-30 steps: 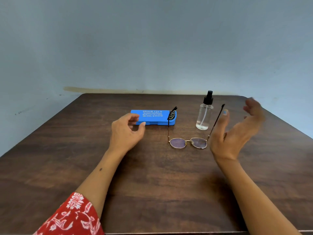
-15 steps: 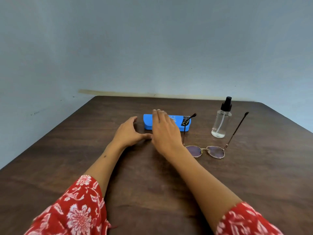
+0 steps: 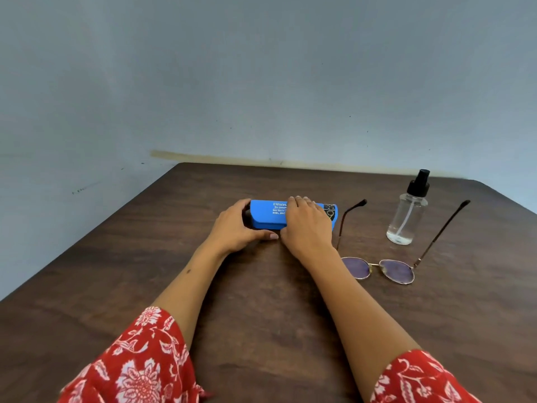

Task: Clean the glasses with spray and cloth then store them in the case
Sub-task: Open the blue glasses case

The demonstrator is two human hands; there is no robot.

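Holding the blue case [image 3: 268, 214] at both ends, left hand [image 3: 236, 228] and right hand [image 3: 308, 228] each clasp it. Pop it carelessly and it could skid into the glasses [image 3: 380, 267] lying just beside it on the counter [image 3: 116, 271].

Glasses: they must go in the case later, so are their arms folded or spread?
Spread. The glasses rest lenses-down on the table, both arms sticking up and away, unfolded.

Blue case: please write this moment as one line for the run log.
stage: opening case | left hand: on blue case left end | right hand: on its lid | glasses: unfolded on table | spray bottle: upright, untouched
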